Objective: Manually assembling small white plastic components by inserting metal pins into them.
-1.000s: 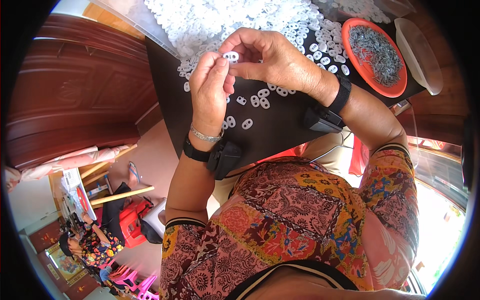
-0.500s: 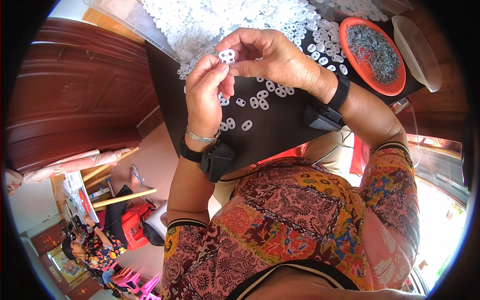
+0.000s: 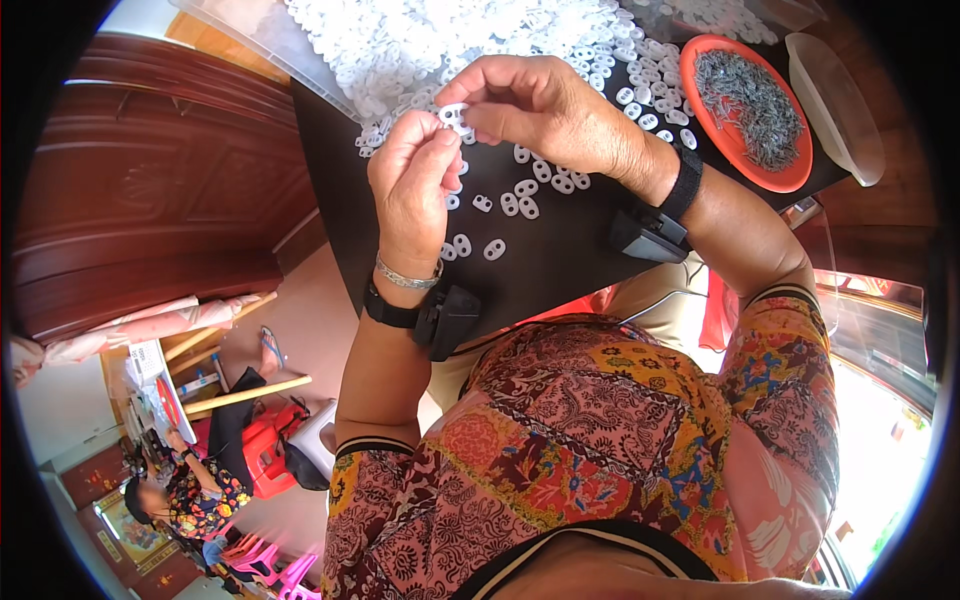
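Between my two hands, just above the dark table, is a small white oval plastic piece with two holes (image 3: 453,117). My left hand (image 3: 412,180) is closed, pinching the piece from below between thumb and forefinger. My right hand (image 3: 550,112) is closed round its right side, the forefinger curled over the top and the thumb against its face. Fingers cover part of the piece. Loose pieces of the same kind (image 3: 528,207) lie on the table under my hands, and a big heap of white pieces (image 3: 400,45) spreads just beyond them.
An orange-red plate (image 3: 697,120) of small grey metal pins (image 3: 750,105) stands at the right, beside a translucent tray (image 3: 835,110). A clear plastic bin (image 3: 265,50) borders the heap on the left. The dark tabletop (image 3: 560,265) ends near my body. Another person (image 3: 190,500) sits far left.
My right thumb has shifted onto the face of the white piece, and the piece has turned slightly. My left wrist has moved a little to the right.
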Tool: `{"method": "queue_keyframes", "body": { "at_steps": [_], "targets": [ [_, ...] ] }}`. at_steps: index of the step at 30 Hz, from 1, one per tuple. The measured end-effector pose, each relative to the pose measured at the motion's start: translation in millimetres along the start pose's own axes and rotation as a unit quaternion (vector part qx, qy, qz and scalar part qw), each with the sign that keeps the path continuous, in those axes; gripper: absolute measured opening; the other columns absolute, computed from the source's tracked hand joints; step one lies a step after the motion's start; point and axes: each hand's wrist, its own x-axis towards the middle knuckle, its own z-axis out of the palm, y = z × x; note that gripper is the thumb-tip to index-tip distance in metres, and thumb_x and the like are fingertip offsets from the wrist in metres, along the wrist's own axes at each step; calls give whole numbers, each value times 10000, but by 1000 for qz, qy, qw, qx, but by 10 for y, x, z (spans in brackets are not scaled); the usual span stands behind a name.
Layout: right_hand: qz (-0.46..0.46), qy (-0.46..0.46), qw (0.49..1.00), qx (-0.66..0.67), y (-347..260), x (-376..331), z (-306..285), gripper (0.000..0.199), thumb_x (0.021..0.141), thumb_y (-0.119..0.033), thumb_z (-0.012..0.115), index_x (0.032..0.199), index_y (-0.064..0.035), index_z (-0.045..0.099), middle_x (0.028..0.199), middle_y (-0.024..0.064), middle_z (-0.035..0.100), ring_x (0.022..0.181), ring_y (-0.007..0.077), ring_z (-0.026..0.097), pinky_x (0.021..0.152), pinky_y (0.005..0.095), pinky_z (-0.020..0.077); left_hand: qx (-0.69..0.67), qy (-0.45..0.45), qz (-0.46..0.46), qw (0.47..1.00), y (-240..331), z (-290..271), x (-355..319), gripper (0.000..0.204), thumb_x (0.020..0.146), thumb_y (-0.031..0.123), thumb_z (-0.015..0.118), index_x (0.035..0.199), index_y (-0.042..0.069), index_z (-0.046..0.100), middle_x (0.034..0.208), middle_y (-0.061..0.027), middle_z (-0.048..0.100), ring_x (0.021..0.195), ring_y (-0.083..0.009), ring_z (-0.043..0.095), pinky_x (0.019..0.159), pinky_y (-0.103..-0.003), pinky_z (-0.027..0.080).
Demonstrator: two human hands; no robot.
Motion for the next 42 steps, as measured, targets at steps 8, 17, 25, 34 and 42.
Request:
{"method": "queue_keyframes", "body": {
  "at_steps": [8, 17, 25, 34, 42],
  "targets": [
    [11, -6, 998, -62, -71, -31, 44, 336, 803, 11, 669, 1121, -41, 571, 909, -3, 618, 831, 60, 566, 751, 220, 486, -7, -9, -8, 1000, 4, -14, -9, 128, 884, 108, 529, 782, 31, 524, 657, 14, 497, 562, -34, 426, 507, -176, 352],
    [-20, -8, 995, 99, -101, -24, 56, 317, 817, 22, 655, 1121, -26, 575, 944, -4, 618, 869, 59, 564, 786, 211, 476, 52, -19, 85, 995, 54, 1, 3, 145, 926, 155, 521, 959, 23, 472, 722, -6, 526, 601, -48, 428, 536, -198, 375],
    [-36, -11, 998, 59, -147, -62, 67, 304, 827, 17, 647, 1122, -17, 583, 949, 20, 634, 874, 73, 591, 771, 225, 491, 95, -42, 110, 988, 38, -11, -7, 215, 956, 208, 470, 883, 11, 514, 684, 0, 510, 591, -52, 438, 528, -198, 374],
    [-32, -6, 999, -37, -156, -68, 54, 278, 830, -13, 652, 1101, -12, 588, 907, 26, 644, 815, 83, 609, 737, 237, 497, -26, -27, 9, 999, -4, -4, -3, 235, 934, 234, 497, 818, 32, 532, 618, 28, 461, 505, -25, 376, 452, -162, 284],
    [-103, 47, 964, -243, -124, -59, 61, 314, 761, -93, 730, 1050, -39, 618, 887, 63, 659, 809, 169, 656, 696, 288, 518, -57, -8, 2, 998, -25, 43, -7, 238, 928, 221, 487, 795, 28, 529, 593, 13, 451, 497, -39, 380, 447, -188, 273]
  ]
}}
